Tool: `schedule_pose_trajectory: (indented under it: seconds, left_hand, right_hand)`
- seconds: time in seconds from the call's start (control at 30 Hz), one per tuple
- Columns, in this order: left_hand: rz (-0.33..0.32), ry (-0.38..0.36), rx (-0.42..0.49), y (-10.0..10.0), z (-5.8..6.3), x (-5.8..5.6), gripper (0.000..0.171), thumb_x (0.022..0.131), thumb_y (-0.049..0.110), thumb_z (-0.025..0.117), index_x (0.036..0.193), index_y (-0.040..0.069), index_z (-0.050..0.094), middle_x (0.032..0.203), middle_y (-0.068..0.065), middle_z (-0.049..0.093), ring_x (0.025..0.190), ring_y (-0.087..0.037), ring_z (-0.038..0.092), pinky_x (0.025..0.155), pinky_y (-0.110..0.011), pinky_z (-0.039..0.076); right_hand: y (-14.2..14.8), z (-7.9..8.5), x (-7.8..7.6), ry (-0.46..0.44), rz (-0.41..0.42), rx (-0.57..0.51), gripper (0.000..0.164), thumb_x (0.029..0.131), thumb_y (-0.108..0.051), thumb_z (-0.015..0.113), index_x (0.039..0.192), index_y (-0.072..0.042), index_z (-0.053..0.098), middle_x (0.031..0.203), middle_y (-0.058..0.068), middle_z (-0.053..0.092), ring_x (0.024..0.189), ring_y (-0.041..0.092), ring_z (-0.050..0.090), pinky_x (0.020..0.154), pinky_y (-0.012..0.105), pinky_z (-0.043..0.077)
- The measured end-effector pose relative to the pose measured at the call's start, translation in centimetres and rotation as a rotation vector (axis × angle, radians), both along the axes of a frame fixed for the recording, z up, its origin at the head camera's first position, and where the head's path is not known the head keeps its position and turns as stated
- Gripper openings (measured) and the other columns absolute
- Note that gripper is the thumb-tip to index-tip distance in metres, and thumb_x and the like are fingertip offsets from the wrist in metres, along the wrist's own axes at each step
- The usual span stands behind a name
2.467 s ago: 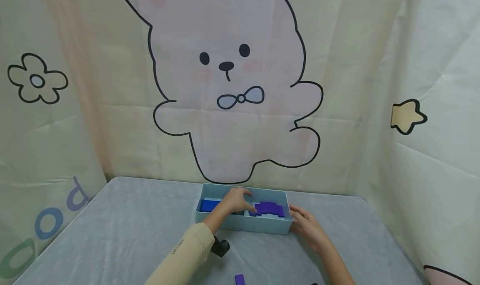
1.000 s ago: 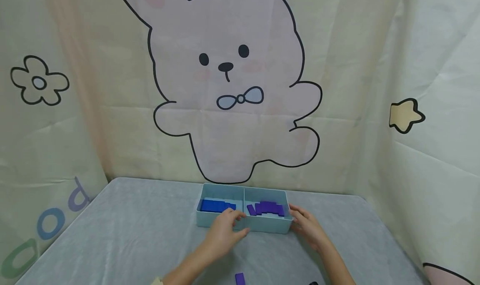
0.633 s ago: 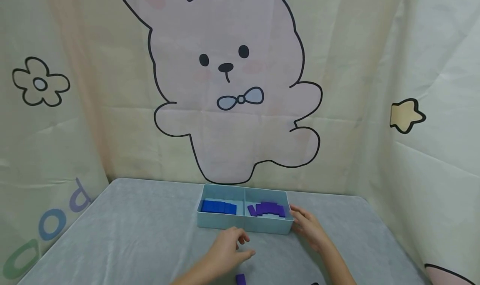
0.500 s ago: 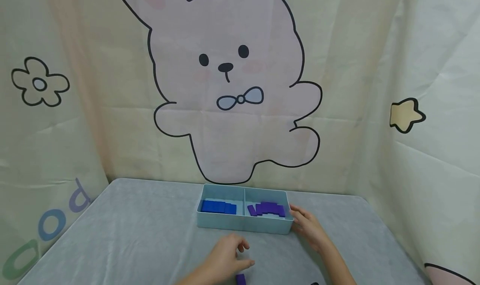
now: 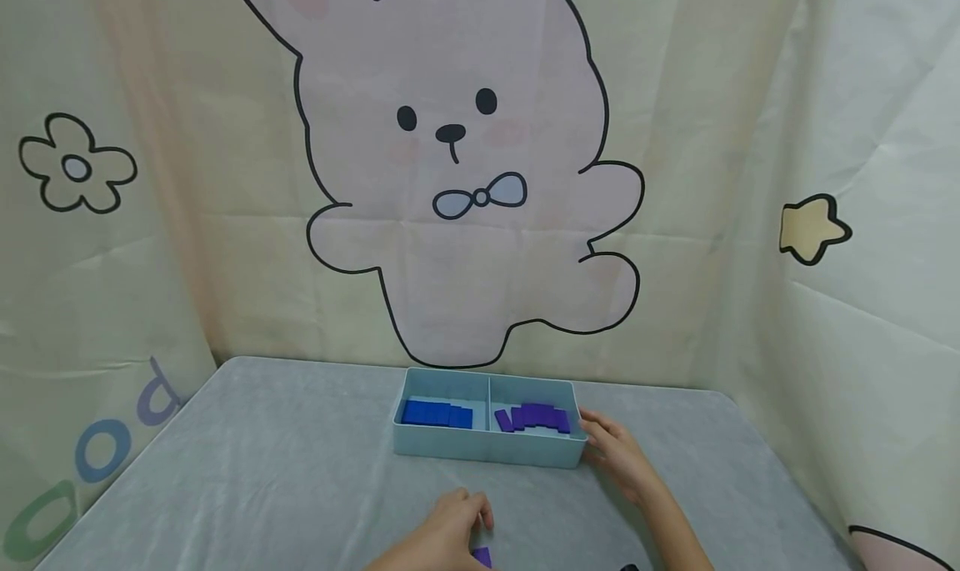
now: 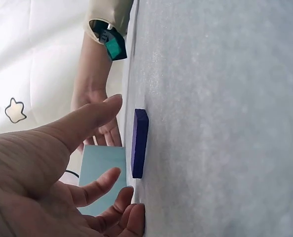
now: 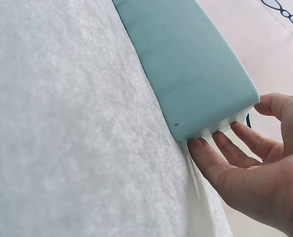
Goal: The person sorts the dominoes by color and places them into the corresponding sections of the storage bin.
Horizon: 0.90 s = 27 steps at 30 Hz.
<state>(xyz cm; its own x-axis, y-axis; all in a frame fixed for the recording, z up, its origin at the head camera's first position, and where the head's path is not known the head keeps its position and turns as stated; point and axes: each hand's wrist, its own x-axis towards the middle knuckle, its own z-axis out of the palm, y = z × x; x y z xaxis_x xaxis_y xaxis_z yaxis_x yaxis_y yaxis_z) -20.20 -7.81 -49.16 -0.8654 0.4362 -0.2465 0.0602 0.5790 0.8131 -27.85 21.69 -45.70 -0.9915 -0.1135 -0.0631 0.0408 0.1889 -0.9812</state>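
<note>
A small purple block [image 5: 482,556] lies near the front of the table, partly behind my left hand [image 5: 444,531]. In the left wrist view, the left thumb and fingers spread around this purple block [image 6: 140,143] with a gap on either side, and nothing is held. Farther back stands a light-blue two-compartment box [image 5: 491,449]. Several blue blocks [image 5: 437,413] lie in its left compartment and several purple blocks [image 5: 538,415] in its right one. My right hand [image 5: 621,461] rests its fingertips against the box's right end wall, as the right wrist view also shows.
A grey cloth covers the table [image 5: 247,471]. Behind it hangs a curtain [image 5: 675,288] printed with a cartoon animal. A small dark object [image 5: 629,568] peeks in at the bottom edge, by the right forearm.
My left hand has come out of the box and moved toward the front, down to the loose purple block. The right hand has stayed at the box's end.
</note>
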Motion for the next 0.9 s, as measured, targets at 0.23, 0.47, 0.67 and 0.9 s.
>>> schedule_pose_trajectory:
  seconds: [0.23,0.47,0.67,0.9]
  left_hand:
    - [-0.043,0.018,-0.011,-0.5,-2.5,-0.9,0.049,0.068,0.04,0.101,0.093,0.024,0.061,0.093,-0.001,0.051,0.094,-0.02,0.041,0.074,-0.033,0.038]
    - [-0.038,0.013,-0.013,-0.5,-1.7,-0.4,0.043,0.07,0.033,0.1,0.089,0.021,0.063,0.094,0.0,0.049,0.094,-0.02,0.039,0.074,-0.031,0.037]
    - [-0.045,0.036,0.036,-0.4,0.2,0.5,0.034,0.072,0.023,0.097,0.091,0.019,0.069,0.093,0.002,0.053,0.094,-0.017,0.042,0.079,-0.031,0.04]
    - [-0.121,0.035,0.123,-1.0,0.6,0.5,0.03,0.077,0.016,0.092,0.102,0.016,0.075,0.096,0.004,0.058,0.092,-0.009,0.048,0.079,-0.025,0.046]
  right_hand:
    - [0.1,0.0,0.0,-0.002,0.001,-0.003,0.056,0.112,-0.021,0.05,0.157,0.01,0.039,0.161,0.034,0.038,0.147,0.053,0.04,0.114,0.059,0.046]
    - [0.1,0.0,0.1,-0.001,0.008,-0.016,0.056,0.112,-0.021,0.05,0.157,0.009,0.039,0.162,0.033,0.038,0.147,0.052,0.041,0.114,0.058,0.047]
    - [0.2,0.1,0.2,0.001,0.002,-0.014,0.055,0.111,-0.021,0.05,0.156,0.01,0.039,0.161,0.034,0.039,0.146,0.051,0.043,0.113,0.057,0.048]
    - [0.2,0.0,0.1,0.002,0.016,-0.015,0.056,0.112,-0.02,0.049,0.157,0.01,0.038,0.162,0.034,0.037,0.147,0.052,0.042,0.115,0.059,0.046]
